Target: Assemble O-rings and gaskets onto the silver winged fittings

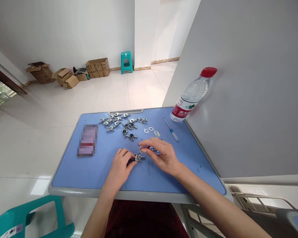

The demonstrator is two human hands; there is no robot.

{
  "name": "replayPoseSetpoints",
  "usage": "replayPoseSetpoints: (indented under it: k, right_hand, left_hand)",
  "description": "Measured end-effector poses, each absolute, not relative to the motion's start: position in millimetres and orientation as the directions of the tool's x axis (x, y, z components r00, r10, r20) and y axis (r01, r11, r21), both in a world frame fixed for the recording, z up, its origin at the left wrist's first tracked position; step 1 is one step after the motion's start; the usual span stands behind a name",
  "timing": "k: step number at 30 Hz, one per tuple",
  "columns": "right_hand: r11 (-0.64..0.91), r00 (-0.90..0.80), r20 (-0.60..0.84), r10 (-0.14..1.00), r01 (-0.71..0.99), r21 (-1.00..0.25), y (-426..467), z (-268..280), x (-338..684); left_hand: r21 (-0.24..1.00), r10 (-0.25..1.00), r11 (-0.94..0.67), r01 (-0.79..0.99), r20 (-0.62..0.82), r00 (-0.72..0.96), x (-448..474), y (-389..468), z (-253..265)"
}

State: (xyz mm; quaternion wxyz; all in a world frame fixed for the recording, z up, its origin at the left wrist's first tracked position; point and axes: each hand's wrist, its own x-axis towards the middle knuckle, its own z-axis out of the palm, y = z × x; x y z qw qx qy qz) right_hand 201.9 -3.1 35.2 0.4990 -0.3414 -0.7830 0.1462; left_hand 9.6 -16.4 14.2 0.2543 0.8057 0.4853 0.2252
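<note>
My left hand (121, 164) pinches a small metal fitting (138, 158) with short pipe stubs against the blue tabletop. My right hand (162, 155) is closed just above it, thumb and fingers together around what looks like a small screwdriver (140, 153); its thin shaft slants down to the fitting, and the fingers cover most of it. Partly under the right hand lie dark ring-like pieces (154, 150). Beyond the hands are several similar fittings with black round faces (131, 136), and thin flat metal plates with holes (146, 131).
A heap of metal fittings (114, 119) sits near the table's far edge. A blue-handled screwdriver (173, 133) lies at right, by a red-capped water bottle (188, 99) against the grey panel. At left is a blurred rectangular object (87, 140); a green stool (39, 211) stands beside the table.
</note>
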Motion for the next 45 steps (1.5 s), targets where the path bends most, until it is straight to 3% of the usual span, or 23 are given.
replayPoseSetpoints:
  k: [16, 25, 37, 45]
  right_hand:
    - [0.794, -0.426, 0.671, 0.607, 0.342, -0.502, -2.1, 38.0, 196.6]
    - [0.847, -0.445, 0.732, 0.515, 0.393, -0.357, -3.3, 29.5, 194.1]
    - [0.813, -0.456, 0.673, 0.582, 0.334, -0.477, -5.4, 36.4, 198.8]
    - [0.801, -0.42, 0.685, 0.595, 0.38, -0.463, -6.4, 35.1, 192.3]
  left_hand:
    - [0.633, 0.892, -0.413, 0.655, 0.136, 0.431, 8.9, -16.2, 12.8]
    - [0.603, 0.889, -0.427, 0.673, 0.144, 0.435, 10.7, -17.7, 13.7]
    - [0.534, 0.878, -0.459, 0.71, 0.151, 0.454, 13.5, -13.8, 12.8]
    - [0.517, 0.878, -0.465, 0.718, 0.17, 0.447, 16.6, -16.0, 15.1]
